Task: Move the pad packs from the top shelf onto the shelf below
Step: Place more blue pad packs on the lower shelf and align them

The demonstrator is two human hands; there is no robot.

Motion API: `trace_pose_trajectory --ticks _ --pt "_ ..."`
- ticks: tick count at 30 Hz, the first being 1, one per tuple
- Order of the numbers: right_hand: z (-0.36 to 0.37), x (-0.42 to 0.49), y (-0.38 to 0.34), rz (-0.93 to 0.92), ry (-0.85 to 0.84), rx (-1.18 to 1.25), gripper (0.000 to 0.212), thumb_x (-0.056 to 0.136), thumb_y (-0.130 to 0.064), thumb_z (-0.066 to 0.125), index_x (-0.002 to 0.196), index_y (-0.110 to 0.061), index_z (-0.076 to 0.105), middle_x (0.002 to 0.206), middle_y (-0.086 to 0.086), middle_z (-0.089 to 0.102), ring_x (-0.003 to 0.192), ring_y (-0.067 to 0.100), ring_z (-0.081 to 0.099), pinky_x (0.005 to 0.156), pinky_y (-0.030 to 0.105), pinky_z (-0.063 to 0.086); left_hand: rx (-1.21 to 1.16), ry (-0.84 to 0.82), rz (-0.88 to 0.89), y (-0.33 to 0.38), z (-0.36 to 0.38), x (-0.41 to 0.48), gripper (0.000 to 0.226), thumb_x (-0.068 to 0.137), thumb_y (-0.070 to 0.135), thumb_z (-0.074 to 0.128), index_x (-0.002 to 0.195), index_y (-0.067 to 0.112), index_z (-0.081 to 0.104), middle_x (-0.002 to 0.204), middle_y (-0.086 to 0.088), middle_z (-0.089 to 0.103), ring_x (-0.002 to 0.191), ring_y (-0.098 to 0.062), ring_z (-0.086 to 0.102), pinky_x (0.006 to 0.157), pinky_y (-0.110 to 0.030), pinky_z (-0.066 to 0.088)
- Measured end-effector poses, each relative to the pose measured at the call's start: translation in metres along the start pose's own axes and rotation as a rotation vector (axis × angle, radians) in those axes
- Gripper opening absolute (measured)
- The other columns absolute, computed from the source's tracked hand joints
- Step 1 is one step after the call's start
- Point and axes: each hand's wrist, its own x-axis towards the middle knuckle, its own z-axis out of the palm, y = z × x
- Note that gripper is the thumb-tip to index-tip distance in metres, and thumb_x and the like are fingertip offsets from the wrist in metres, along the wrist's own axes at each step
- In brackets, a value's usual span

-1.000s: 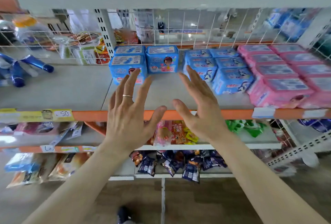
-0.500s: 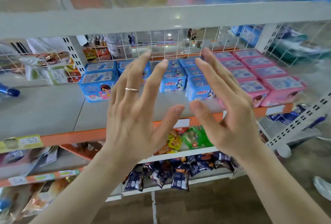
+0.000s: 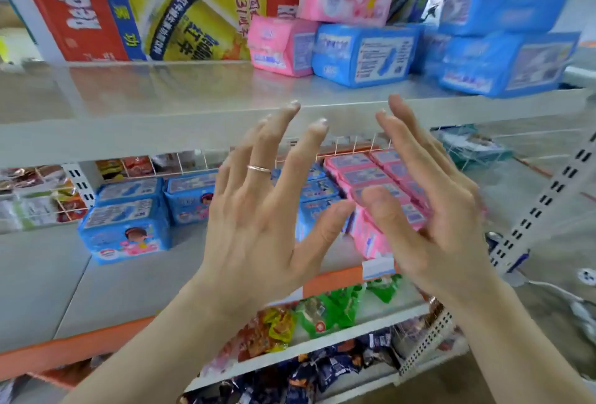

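- Right now both hands are empty: my left hand [image 3: 254, 219] and right hand [image 3: 429, 210] hover at centre frame, fingers spread and straight, palms facing each other, just under the front edge of the top shelf [image 3: 161, 97].
- The pad packs [image 3: 483, 48] sit upper right of the frame on that shelf. A blue pack [image 3: 364, 55] is at the front, with a pink pack [image 3: 280, 45] touching its left side.
- I would take the blue pack first, one palm on each end, squeezing lightly since the wrap looks soft.
- I would set it on the bare part of the shelf below [image 3: 64, 274], lower left, beside the lower blue packs [image 3: 125, 229].
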Motion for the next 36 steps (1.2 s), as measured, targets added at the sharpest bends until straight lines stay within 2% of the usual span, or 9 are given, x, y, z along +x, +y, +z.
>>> trace_pose_trajectory --ticks 11,18,21,23,26,28,31,33,36 --pt "-0.066 0.066 0.108 0.015 0.053 0.026 0.063 0.094 -0.039 0.056 0.148 -0.009 0.043 0.157 0.005 0.038 0.148 0.014 0.032 0.119 0.042 0.032 0.023 0.026 -0.013 0.038 0.090 0.107 0.067 0.099 0.057 0.037 0.149 0.013 0.042 0.157 -0.012 0.035 0.143 -0.032 0.038 0.111 -0.052 0.037" --pt "-0.063 0.131 0.155 0.166 -0.096 0.051 0.065 0.096 -0.042 0.060 0.154 -0.024 0.036 0.162 -0.004 0.030 0.149 0.006 0.023 0.122 0.037 0.026 0.066 -0.002 -0.168 0.034 0.119 0.168 0.068 0.097 0.058 0.039 0.150 0.017 0.039 0.156 -0.010 0.035 0.140 -0.031 0.039 0.108 -0.046 0.039" --pt "-0.051 0.154 0.165 0.218 -0.211 0.017 0.068 0.097 -0.040 0.058 0.156 -0.027 0.028 0.165 0.002 0.021 0.152 0.013 0.017 0.122 0.032 0.020 0.102 -0.102 -0.357 0.027 0.124 0.183 0.068 0.094 0.067 0.033 0.152 0.031 0.032 0.160 -0.007 0.027 0.141 -0.028 0.035 0.110 -0.040 0.033" --pt "-0.041 0.168 0.169 0.291 -0.298 -0.012 0.068 0.096 -0.041 0.057 0.155 -0.029 0.026 0.163 0.010 0.022 0.149 0.024 0.025 0.113 0.029 0.026 0.117 -0.212 -0.502 0.022 0.125 0.189 0.070 0.088 0.069 0.034 0.152 0.042 0.022 0.160 -0.009 0.026 0.143 -0.030 0.033 0.112 -0.042 0.031" --pt "-0.025 0.185 0.175 0.437 -0.436 -0.059 0.070 0.092 -0.049 0.058 0.150 -0.030 0.024 0.153 0.018 0.028 0.138 0.040 0.037 0.111 0.042 0.036 0.129 -0.333 -0.626 0.014 0.124 0.197 0.069 0.091 0.068 0.034 0.152 0.049 0.009 0.149 -0.018 0.041 0.138 -0.036 0.039 0.109 -0.044 0.033" --pt "-0.020 0.190 0.177 0.482 -0.472 -0.040 0.076 0.092 -0.048 0.060 0.152 -0.028 0.019 0.152 0.019 0.030 0.137 0.039 0.038 0.110 0.044 0.037 0.088 -0.371 -0.633 0.011 0.122 0.199 0.069 0.093 0.066 0.039 0.152 0.049 0.008 0.139 -0.014 0.055 0.132 -0.034 0.046 0.103 -0.041 0.036" --pt "-0.023 0.189 0.174 0.498 -0.376 0.086 0.056 0.091 -0.044 0.063 0.139 -0.028 0.040 0.129 0.010 0.050 0.116 0.028 0.054 0.096 0.036 0.045 -0.042 -0.261 -0.608 0.010 0.116 0.196 0.069 0.091 0.065 0.051 0.151 0.045 0.025 0.136 -0.001 0.061 0.130 -0.023 0.051 0.102 -0.034 0.039" --pt "-0.026 0.185 0.168 0.496 -0.321 0.158 0.040 0.091 -0.043 0.063 0.125 -0.028 0.048 0.120 0.008 0.058 0.110 0.024 0.058 0.097 0.039 0.048 -0.169 -0.120 -0.624 0.011 0.112 0.194 0.062 0.088 0.059 0.055 0.145 0.040 0.039 0.130 0.002 0.065 0.124 -0.017 0.058 0.105 -0.039 0.045" --pt "-0.027 0.177 0.153 0.428 -0.284 0.160 0.051 0.092 -0.045 0.061 0.136 -0.029 0.042 0.124 0.007 0.057 0.117 0.021 0.054 0.099 0.037 0.045 -0.161 0.100 -0.617 0.015 0.105 0.189 0.011 0.093 0.052 0.058 0.102 0.053 0.054 0.086 0.024 0.070 0.087 0.009 0.064 0.078 -0.022 0.051"
